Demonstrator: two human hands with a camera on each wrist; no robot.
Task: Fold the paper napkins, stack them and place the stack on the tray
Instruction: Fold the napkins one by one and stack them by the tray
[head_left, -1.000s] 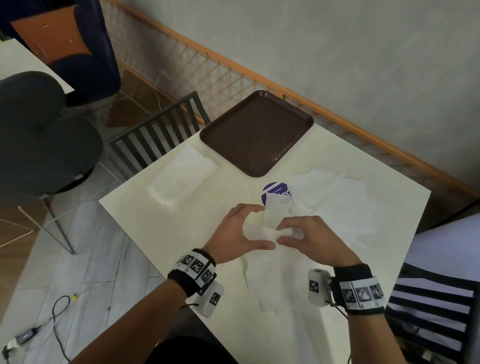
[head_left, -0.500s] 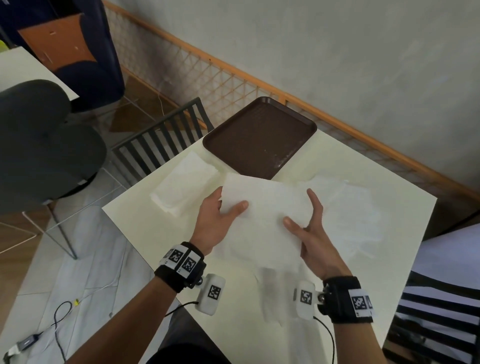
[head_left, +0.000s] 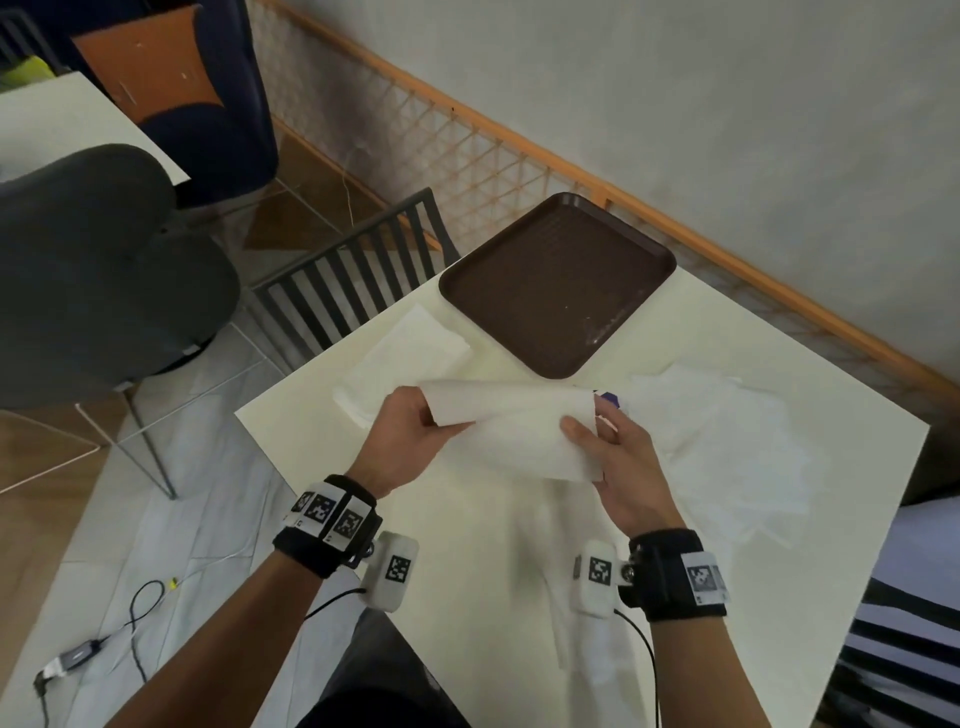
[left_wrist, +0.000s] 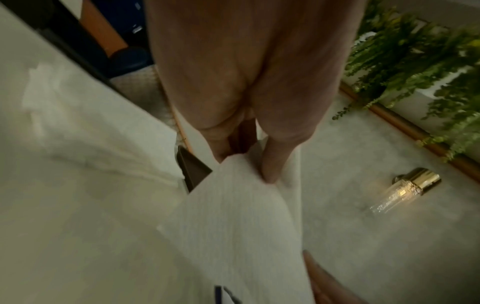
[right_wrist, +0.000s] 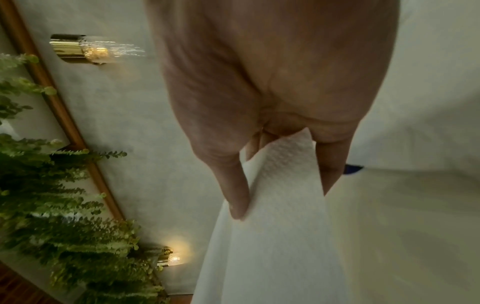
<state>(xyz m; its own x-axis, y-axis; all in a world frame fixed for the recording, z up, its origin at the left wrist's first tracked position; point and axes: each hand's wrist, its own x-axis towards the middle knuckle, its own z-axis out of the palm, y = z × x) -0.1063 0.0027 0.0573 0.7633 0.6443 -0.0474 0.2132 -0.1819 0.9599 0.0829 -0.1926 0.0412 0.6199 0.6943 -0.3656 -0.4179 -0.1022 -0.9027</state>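
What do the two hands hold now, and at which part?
One paper napkin, lifted above the table: the left hand pinches its left end, the right hand pinches its right edge.

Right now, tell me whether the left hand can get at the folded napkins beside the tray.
Probably not: the left hand grips the napkin together with the right hand. The folded napkins lie close, nothing between.

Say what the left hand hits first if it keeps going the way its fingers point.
Probably the folded napkin pile lying just past the left hand, with the brown tray farther along. The hand holds its napkin above the table, so depth is unclear; it might pass over the pile.
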